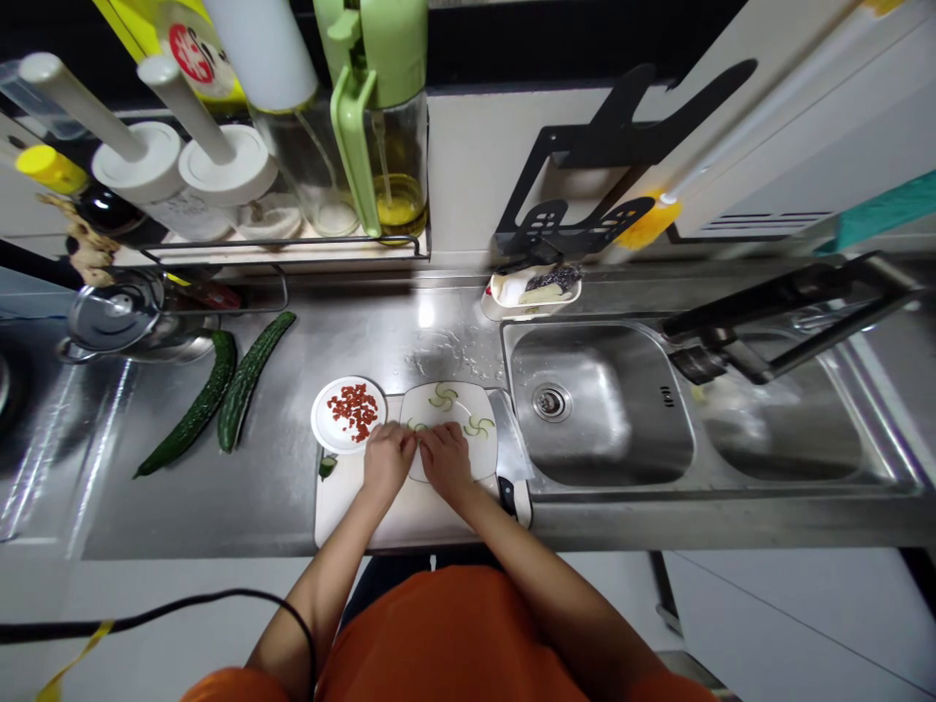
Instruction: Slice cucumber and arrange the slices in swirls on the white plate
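Note:
My left hand [387, 456] and my right hand [446, 458] meet over the left side of a pale square plate [481, 466]. Both are closed, with their fingertips pinched together at thin cucumber slices [416, 426], partly covered by the fingers. Two pinwheels of curved cucumber slices lie on the plate, one at the far edge [443, 395] and one at the right [479, 426]. The plate rests on a cutting board [343, 517]. Left of it, a round white plate [320, 429] holds chopped red bits. A cucumber end piece [327, 466] lies beside my left wrist.
A wide knife [516, 444] lies along the board's right side. Two whole cucumbers [253, 380] rest on the steel counter [285, 487] at left. To the right are a double sink [606, 400] and black faucet [731, 341]. Behind stands a rack with an oil bottle [399, 161].

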Demonstrator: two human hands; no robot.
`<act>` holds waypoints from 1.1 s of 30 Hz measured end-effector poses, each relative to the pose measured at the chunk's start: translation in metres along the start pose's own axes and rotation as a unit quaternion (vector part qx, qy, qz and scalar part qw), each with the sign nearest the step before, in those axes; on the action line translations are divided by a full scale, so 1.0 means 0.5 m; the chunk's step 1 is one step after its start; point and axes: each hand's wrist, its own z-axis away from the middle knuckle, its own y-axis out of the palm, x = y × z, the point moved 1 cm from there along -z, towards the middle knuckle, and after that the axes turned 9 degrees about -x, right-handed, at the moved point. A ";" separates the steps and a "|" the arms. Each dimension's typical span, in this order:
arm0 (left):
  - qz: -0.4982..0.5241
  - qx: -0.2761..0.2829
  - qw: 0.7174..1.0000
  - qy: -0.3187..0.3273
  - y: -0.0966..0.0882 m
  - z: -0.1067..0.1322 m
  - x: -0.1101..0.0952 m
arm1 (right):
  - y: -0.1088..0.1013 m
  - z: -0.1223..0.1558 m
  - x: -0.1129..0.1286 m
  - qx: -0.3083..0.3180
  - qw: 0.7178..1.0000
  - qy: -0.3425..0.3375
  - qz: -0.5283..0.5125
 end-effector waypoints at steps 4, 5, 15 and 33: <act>0.011 -0.008 1.000 0.004 -0.003 0.000 -0.001 | 0.003 0.000 0.000 -0.006 1.000 -0.002 -0.005; 0.016 -0.009 1.000 0.005 -0.005 0.000 -0.001 | 0.003 0.000 0.000 -0.009 1.000 -0.003 -0.005; 0.018 -0.068 0.997 -0.029 -0.051 0.029 0.060 | 0.003 0.001 -0.007 -0.030 0.999 -0.020 -0.004; -0.034 0.001 0.987 -0.157 -0.126 0.027 0.183 | -0.016 0.017 -0.020 -0.025 0.999 -0.024 -0.012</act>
